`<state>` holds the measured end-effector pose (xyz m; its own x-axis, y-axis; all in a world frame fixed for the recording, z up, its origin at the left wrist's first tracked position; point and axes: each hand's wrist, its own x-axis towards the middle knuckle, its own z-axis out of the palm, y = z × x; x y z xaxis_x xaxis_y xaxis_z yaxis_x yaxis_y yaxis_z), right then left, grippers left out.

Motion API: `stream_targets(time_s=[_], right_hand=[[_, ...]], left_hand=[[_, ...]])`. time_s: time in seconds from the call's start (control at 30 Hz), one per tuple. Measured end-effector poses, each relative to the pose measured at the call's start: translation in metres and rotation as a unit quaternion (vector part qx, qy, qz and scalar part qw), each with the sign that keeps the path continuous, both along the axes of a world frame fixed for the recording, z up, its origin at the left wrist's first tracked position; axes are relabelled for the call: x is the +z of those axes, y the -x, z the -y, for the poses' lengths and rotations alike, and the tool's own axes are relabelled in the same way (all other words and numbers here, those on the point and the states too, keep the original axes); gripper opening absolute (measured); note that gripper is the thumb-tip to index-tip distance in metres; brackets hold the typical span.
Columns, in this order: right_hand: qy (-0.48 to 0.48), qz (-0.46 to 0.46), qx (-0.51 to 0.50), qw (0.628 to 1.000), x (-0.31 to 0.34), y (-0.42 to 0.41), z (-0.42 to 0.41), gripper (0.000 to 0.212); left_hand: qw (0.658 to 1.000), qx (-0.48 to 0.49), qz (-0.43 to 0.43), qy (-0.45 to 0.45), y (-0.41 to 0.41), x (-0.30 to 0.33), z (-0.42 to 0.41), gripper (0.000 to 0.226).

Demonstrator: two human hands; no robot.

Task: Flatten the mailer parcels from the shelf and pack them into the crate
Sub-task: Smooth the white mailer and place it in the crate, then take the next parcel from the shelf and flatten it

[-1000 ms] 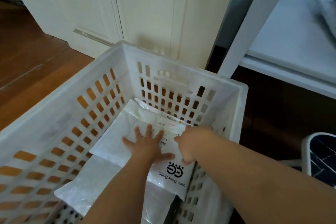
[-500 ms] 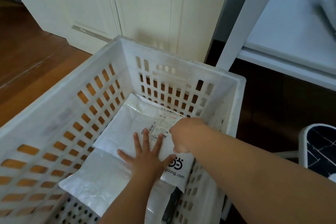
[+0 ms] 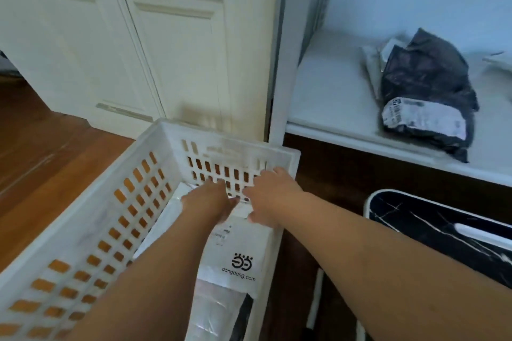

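The white mailer (image 3: 235, 252) printed "dangdang.com" lies flat inside the white slotted crate (image 3: 83, 202), against its right wall, atop other pale mailers (image 3: 210, 310). Its long axis runs from the near end of the crate toward the far wall, with the printed logo at the near end and a small label farther up. Both hands are at its far end, close to the crate's far wall. The left hand (image 3: 206, 198) lies on the mailer, back upward; its fingers are blurred, so whether the grip is pressing flat or pinching cannot be told. The right hand (image 3: 270, 195) is beside it, fingers bent down over the mailer's far right part; whether it grasps the mailer is also unclear.

The crate stands on a wooden floor (image 3: 41, 152) before cream panelled doors (image 3: 166, 50). To the right, a white shelf (image 3: 332, 97) carries a crumpled dark mailer (image 3: 426, 86) with a white label, with pale parcels (image 3: 374, 63) behind it. Below it is a dark marbled object with a white rim (image 3: 443, 227).
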<state>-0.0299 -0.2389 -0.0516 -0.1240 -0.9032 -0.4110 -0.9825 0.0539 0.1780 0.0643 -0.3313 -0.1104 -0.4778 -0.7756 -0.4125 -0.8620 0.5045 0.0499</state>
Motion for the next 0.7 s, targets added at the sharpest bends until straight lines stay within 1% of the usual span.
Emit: stream_targets(time_s=[0.1, 0.2, 0.27, 0.37, 0.47, 0.53, 0.63, 0.7], right_hand=[[0.071, 0.01, -0.042, 0.997, 0.039, 0.015, -0.026, 0.038], [0.109, 0.022, -0.088, 0.99, 0.079, 0.04, -0.072, 0.036], [0.121, 0.008, -0.12, 0.985, 0.101, 0.062, -0.116, 0.042], [0.136, -0.014, -0.194, 0.971, 0.129, 0.103, -0.191, 0.052], [0.138, -0.028, -0.278, 0.95, 0.14, 0.142, -0.264, 0.054], [0.154, -0.035, -0.345, 0.925, 0.147, 0.172, -0.317, 0.055], [0.178, -0.051, -0.413, 0.892, 0.147, 0.211, -0.378, 0.057], [0.168, -0.068, -0.447, 0.876, 0.143, 0.23, -0.404, 0.058]], left_hand=[[0.997, -0.038, -0.044, 0.058, 0.019, 0.064, -0.017, 0.053], [0.99, -0.091, -0.092, 0.065, 0.046, 0.126, -0.049, 0.058], [0.981, -0.138, -0.12, 0.069, 0.068, 0.161, -0.08, 0.06], [0.962, -0.208, -0.149, 0.1, 0.102, 0.203, -0.13, 0.056], [0.947, -0.258, -0.161, 0.106, 0.135, 0.223, -0.177, 0.049], [0.937, -0.281, -0.182, 0.097, 0.166, 0.23, -0.215, 0.048], [0.923, -0.315, -0.203, 0.083, 0.206, 0.225, -0.264, 0.049], [0.918, -0.328, -0.21, 0.077, 0.225, 0.218, -0.287, 0.049]])
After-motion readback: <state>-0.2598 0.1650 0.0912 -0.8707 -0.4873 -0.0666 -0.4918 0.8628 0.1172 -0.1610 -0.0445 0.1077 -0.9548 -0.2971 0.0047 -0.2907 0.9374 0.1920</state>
